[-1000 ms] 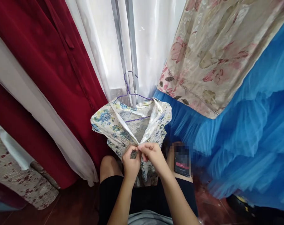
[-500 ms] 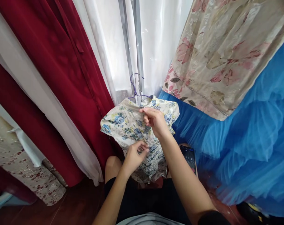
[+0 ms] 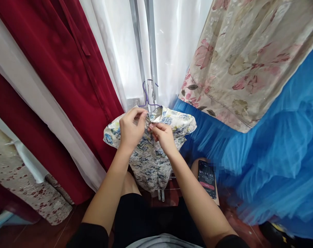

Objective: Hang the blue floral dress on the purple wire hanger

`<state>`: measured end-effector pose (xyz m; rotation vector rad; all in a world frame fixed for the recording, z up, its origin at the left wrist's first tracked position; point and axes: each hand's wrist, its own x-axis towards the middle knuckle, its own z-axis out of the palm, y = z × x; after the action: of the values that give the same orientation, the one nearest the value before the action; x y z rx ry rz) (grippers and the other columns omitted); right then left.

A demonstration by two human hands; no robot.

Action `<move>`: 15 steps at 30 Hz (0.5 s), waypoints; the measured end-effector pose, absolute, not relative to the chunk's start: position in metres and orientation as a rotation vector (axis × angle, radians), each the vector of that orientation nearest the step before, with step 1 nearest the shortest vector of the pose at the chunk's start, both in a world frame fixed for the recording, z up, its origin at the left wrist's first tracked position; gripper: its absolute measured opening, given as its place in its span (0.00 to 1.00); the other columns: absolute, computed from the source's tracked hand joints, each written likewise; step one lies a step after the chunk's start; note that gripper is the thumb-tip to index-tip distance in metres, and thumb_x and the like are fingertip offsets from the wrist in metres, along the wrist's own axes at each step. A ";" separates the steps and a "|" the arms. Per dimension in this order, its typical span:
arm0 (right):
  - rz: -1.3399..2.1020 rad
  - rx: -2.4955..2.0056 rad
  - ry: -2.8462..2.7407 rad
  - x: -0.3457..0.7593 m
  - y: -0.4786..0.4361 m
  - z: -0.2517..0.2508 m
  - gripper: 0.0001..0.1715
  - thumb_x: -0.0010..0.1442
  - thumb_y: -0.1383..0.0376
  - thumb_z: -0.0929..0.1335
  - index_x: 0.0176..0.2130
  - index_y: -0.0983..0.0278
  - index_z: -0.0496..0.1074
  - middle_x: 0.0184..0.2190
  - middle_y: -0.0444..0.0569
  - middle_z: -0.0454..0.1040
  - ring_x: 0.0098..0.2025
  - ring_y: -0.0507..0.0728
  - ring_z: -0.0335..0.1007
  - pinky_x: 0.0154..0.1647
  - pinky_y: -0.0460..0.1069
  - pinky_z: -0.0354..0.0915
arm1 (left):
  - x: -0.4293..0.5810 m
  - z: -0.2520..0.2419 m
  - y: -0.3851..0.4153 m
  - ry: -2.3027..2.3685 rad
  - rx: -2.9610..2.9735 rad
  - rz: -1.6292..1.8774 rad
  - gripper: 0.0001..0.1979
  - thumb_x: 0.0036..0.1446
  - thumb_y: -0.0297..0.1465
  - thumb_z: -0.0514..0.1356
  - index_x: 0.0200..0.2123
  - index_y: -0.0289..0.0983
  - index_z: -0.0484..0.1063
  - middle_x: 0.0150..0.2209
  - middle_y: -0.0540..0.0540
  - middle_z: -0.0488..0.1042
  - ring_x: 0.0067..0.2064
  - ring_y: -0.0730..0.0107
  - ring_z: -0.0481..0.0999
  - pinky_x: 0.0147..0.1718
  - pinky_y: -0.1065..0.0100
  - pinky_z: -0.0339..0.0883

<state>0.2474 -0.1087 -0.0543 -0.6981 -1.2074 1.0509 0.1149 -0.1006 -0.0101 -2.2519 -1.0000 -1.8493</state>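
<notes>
A short-sleeved floral blouse [image 3: 151, 162], white with blue and yellow flowers, hangs on a purple hanger [image 3: 145, 94] in front of me. At its neckline my left hand [image 3: 132, 129] pinches the collar edge on the left side. My right hand [image 3: 163, 136] is closed on the collar edge just beside it, at the top of the front opening. The fingertips of both hands nearly meet there. Any small fastener between them is too small to make out.
Grey metal poles [image 3: 152, 51] stand behind the hanger, before a white curtain [image 3: 172, 44]. Red cloth [image 3: 68, 86] hangs at left. At right hang a beige floral garment [image 3: 239, 69] and blue ruffled tulle [image 3: 275, 148]. A phone [image 3: 207, 179] rests on my right thigh.
My left hand has risen from the blouse's middle to the neckline. My right hand has shifted slightly left and down onto the collar. The blouse has moved a little left.
</notes>
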 end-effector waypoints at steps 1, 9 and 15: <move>1.058 -0.698 -1.200 0.244 -0.107 -0.057 0.17 0.55 0.53 0.71 0.25 0.63 0.73 0.12 0.36 0.58 0.15 0.49 0.50 0.20 0.48 0.47 | 0.114 -0.010 -0.099 -1.001 -2.220 -1.893 0.09 0.67 0.34 0.61 0.39 0.36 0.78 0.37 0.45 0.81 0.39 0.67 0.79 0.41 0.68 0.70; 1.135 -0.834 -1.176 0.237 -0.097 -0.086 0.13 0.50 0.60 0.69 0.19 0.64 0.73 0.11 0.39 0.58 0.16 0.49 0.50 0.21 0.48 0.44 | 0.088 0.002 -0.079 -0.918 -1.905 -2.435 0.11 0.65 0.37 0.64 0.38 0.35 0.77 0.35 0.46 0.77 0.37 0.71 0.77 0.39 0.71 0.70; 1.227 -0.728 -1.119 0.231 -0.119 -0.090 0.13 0.51 0.61 0.69 0.19 0.64 0.74 0.12 0.39 0.58 0.18 0.49 0.49 0.21 0.47 0.45 | 0.007 -0.013 -0.036 -1.340 -1.298 -3.184 0.04 0.62 0.31 0.65 0.36 0.36 0.75 0.29 0.51 0.72 0.29 0.77 0.72 0.31 0.76 0.69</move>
<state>0.2309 -0.1194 -0.0900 -0.7281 -1.1189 1.2268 0.0072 -0.0364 -0.0129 -1.2977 -1.3398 -3.1839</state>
